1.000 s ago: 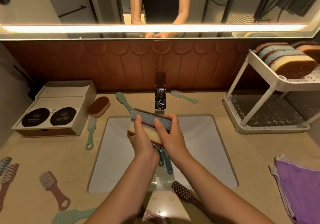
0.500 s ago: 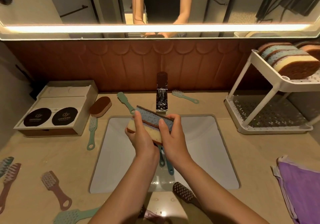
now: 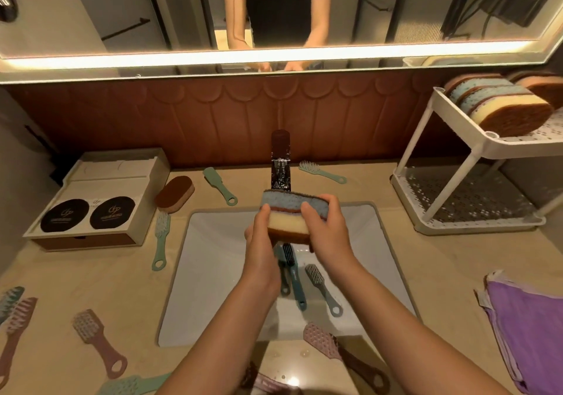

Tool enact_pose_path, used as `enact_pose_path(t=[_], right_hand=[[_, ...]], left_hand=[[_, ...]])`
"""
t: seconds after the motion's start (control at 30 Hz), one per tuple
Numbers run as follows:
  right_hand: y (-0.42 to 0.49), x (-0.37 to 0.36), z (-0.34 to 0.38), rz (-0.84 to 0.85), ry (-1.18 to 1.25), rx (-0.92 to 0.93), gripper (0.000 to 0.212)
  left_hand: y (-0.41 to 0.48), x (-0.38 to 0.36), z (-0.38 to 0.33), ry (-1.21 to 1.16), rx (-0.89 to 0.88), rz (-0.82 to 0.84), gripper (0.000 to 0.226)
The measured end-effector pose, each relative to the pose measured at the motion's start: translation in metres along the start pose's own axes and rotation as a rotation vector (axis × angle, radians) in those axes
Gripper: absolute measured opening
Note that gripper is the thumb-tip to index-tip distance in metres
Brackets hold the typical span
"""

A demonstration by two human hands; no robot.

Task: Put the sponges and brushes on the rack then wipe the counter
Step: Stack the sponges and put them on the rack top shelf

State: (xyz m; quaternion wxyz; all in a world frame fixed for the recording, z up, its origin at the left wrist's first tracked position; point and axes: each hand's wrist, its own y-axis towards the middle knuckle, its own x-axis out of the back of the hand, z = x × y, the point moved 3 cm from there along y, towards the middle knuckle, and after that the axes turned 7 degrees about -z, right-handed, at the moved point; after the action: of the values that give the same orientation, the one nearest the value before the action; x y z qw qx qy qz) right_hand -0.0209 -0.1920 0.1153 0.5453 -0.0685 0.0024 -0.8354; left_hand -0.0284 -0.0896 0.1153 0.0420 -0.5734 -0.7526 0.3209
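Over the white sink (image 3: 213,272) I hold a stack of two sponges (image 3: 291,216), a blue one on top of a yellow and brown one. My left hand (image 3: 260,242) grips its left end and my right hand (image 3: 327,231) its right end. Several brushes (image 3: 294,275) lie in the basin under my hands. A white two-tier rack (image 3: 451,138) stands at the right, with several sponges (image 3: 499,105) on its top shelf. One brown sponge (image 3: 175,193) rests on the counter left of the tap.
Green and pink brushes (image 3: 160,239) lie scattered on the beige counter, several at the left front (image 3: 97,341) and one behind the tap (image 3: 321,171). A white box (image 3: 100,199) sits at the left, a purple cloth (image 3: 530,330) at the right edge. The dark tap (image 3: 281,163) stands behind the sink.
The sponge stack has turned level and moved slightly right and up in my hands. A brush in the basin is uncovered.
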Motion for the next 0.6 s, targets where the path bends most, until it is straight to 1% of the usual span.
enact_pose_path(t=[0.03,0.07,0.1,0.17,0.23,0.3,0.33,0.37,0.43,0.5,0.6], right_hand=[[0.007,0.006,0.002,0.021,0.018,-0.056,0.016],[0.013,0.010,0.002,0.050,0.032,-0.128,0.015],[0.018,0.017,0.003,0.076,0.045,-0.204,0.017],[0.023,0.021,0.004,0.129,0.052,-0.329,0.024],[0.026,0.027,0.010,0.203,0.001,-0.363,0.025],[0.028,0.029,0.018,0.291,-0.048,-0.356,0.017],[0.029,0.030,0.022,0.322,-0.063,-0.355,0.015],[0.029,0.030,0.026,0.348,-0.074,-0.356,0.016],[0.031,0.031,0.032,0.395,-0.088,-0.367,0.025],[0.030,0.036,0.038,0.454,-0.102,-0.403,0.034],[0.033,0.051,0.049,0.514,-0.091,-0.446,0.045]], left_hand=[[0.002,0.004,-0.003,0.130,-0.053,0.020,0.046],[0.006,0.010,-0.008,0.263,-0.150,0.022,0.049],[0.009,0.014,-0.015,0.410,-0.285,0.033,0.058],[0.014,0.020,-0.032,0.708,-0.575,0.118,0.087],[0.015,0.017,-0.045,1.020,-0.790,0.224,0.104],[0.018,0.012,-0.055,1.232,-0.892,0.313,0.110],[0.019,0.007,-0.058,1.270,-0.887,0.371,0.109],[0.019,0.003,-0.062,1.268,-0.847,0.428,0.102],[0.017,-0.006,-0.066,1.213,-0.775,0.506,0.076],[0.014,-0.013,-0.072,1.192,-0.795,0.505,0.057],[0.010,-0.021,-0.083,1.108,-0.822,0.472,0.047]])
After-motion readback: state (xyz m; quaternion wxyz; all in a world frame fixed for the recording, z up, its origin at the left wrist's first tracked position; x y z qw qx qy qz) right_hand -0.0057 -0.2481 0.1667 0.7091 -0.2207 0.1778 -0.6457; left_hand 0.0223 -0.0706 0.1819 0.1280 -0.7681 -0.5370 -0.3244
